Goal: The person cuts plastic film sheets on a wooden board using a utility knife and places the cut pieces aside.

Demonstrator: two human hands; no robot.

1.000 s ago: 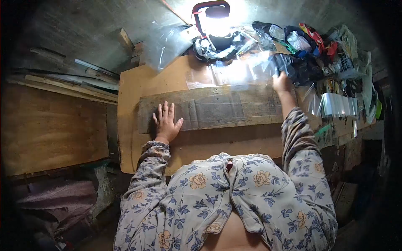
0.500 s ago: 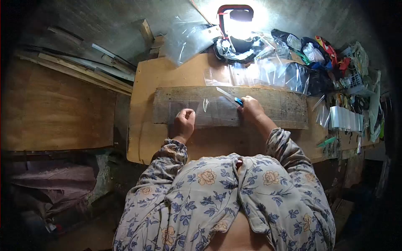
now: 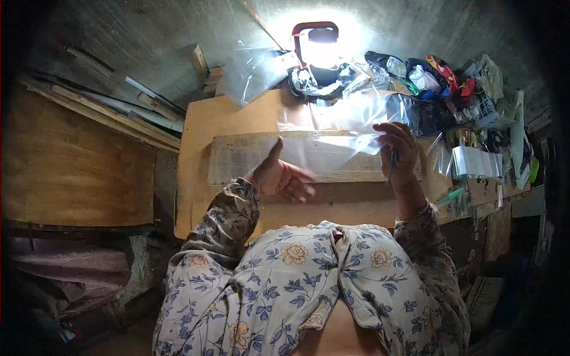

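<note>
A clear plastic sheet [image 3: 332, 151] stretches up off the wooden board [image 3: 249, 142], its right end pinched by my right hand [image 3: 399, 151]. In that same hand sits a blue-handled cutter [image 3: 393, 158], tucked against the palm with its blade hard to make out. My left hand [image 3: 284, 177] is open beside the sheet's near edge, thumb up and fingers spread, slightly blurred. Whether the left thumb touches the plastic I cannot tell.
A bright lamp [image 3: 323, 50] stands at the back of the table [image 3: 199, 127]. More plastic sheets [image 3: 380, 110], bags [image 3: 424, 80] and a basket [image 3: 484, 110] crowd the back right. A plastic roll [image 3: 477, 162] and a green-handled tool [image 3: 451, 196] lie at right.
My right hand has risen from the board, lifting the plastic sheet's right end, the cutter now turned into the palm. My left hand has gone from closed to spread and moved slightly right.
</note>
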